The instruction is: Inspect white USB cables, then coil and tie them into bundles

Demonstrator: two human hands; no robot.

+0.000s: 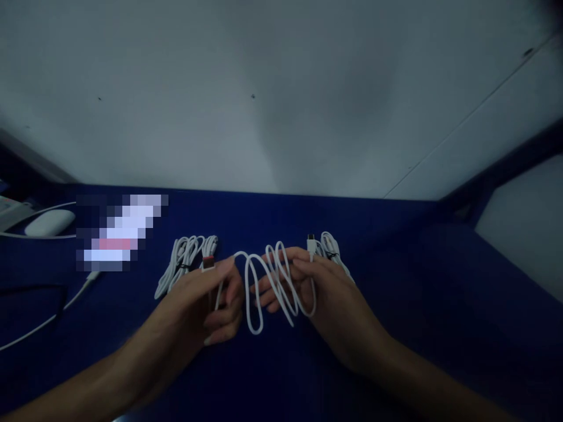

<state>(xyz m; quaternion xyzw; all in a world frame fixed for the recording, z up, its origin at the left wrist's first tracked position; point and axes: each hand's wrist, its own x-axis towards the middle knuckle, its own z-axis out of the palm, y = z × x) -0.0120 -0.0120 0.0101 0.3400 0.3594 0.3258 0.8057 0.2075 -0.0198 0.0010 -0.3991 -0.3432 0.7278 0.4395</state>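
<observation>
A loosely looped white USB cable [255, 293] hangs in the air between my two hands. My left hand [222, 299] pinches it near one end, where a plug with a red-and-dark tip [208, 262] sticks up above the thumb. Between the thumb and fingers of my right hand [328, 284] is the other end, its dark-tipped plug [311, 241] pointing upward. Several loops sag from the right fingers toward the left. Behind my left hand lies a tied white cable bundle [187, 258]; another tied bundle [332, 249] is partly hidden behind my right hand.
On the blue table surface [246, 214], a blurred-out bright device [125, 231] lies at the left with a white cord [79, 296] plugged in. Beside it sits a white rounded object [50, 223]. A pale wall panel [197, 117] rises behind the table.
</observation>
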